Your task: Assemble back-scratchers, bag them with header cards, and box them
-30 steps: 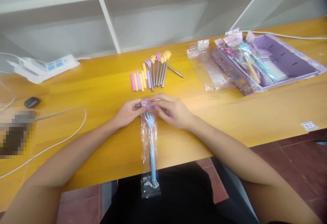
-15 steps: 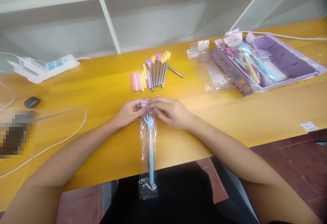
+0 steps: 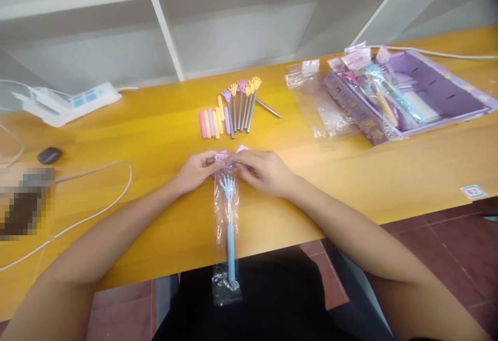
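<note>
A light blue back scratcher (image 3: pixel 231 247) with a hand-shaped head lies inside a clear plastic bag (image 3: pixel 219 222), its lower end hanging past the table edge. My left hand (image 3: pixel 196 172) pinches the bag's top on the left, where a purple printed header (image 3: pixel 221 155) shows. On the right of that top, my right hand (image 3: pixel 266 171) has its fingers closed over the header, and a pink corner pokes out above them. Beyond my hands lie several metal rods with small hand-shaped heads (image 3: pixel 243 102) and several pastel handle sleeves (image 3: pixel 212 123).
At the right stands an open purple box (image 3: pixel 447 84) with bagged back scratchers in it. Flat clear bags (image 3: pixel 311 102) lie against its left side. A white power strip (image 3: pixel 73 102), a black earbud case (image 3: pixel 49 155) and a white cable (image 3: pixel 130 175) are at the left.
My right fingers have shifted slightly at the header, and more of the pink corner shows above them. The left hand and the bagged back scratcher have hardly moved.
</note>
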### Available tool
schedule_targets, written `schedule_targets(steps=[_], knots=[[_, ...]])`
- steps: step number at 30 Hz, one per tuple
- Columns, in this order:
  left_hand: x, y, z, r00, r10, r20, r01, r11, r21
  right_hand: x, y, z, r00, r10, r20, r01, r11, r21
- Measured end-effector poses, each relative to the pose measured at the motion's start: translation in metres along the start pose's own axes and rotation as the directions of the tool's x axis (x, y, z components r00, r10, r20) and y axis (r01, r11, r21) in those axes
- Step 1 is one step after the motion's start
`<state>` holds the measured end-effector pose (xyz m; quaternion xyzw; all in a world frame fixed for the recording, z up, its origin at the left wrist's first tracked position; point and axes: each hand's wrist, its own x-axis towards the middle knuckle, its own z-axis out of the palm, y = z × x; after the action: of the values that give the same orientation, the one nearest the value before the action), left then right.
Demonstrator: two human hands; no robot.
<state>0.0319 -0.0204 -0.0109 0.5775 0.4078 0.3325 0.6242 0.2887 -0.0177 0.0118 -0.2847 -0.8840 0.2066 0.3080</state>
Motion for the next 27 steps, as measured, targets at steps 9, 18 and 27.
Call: schedule_targets(steps=[9, 18, 27], knots=[[-0.0005, -0.0011, -0.0010, 1.000, -0.020, -0.003, 0.020, 0.999, 0.043, 0.0003, -0.0004, -0.0012, 0.994, 0.082, -0.067, -0.084, 0.996, -0.015], [-0.0011, -0.0006, 0.0013, 0.999, -0.027, -0.026, 0.028, 0.999, 0.039, 0.0021, 0.0037, 0.0050, 0.983, 0.063, -0.172, -0.079, 0.993, -0.090], [0.0013, -0.0009, 0.0005, 0.999, -0.002, -0.043, 0.004, 0.999, 0.052, 0.0022, 0.0060, 0.0047, 0.978, 0.154, -0.142, -0.152, 0.988, 0.024]])
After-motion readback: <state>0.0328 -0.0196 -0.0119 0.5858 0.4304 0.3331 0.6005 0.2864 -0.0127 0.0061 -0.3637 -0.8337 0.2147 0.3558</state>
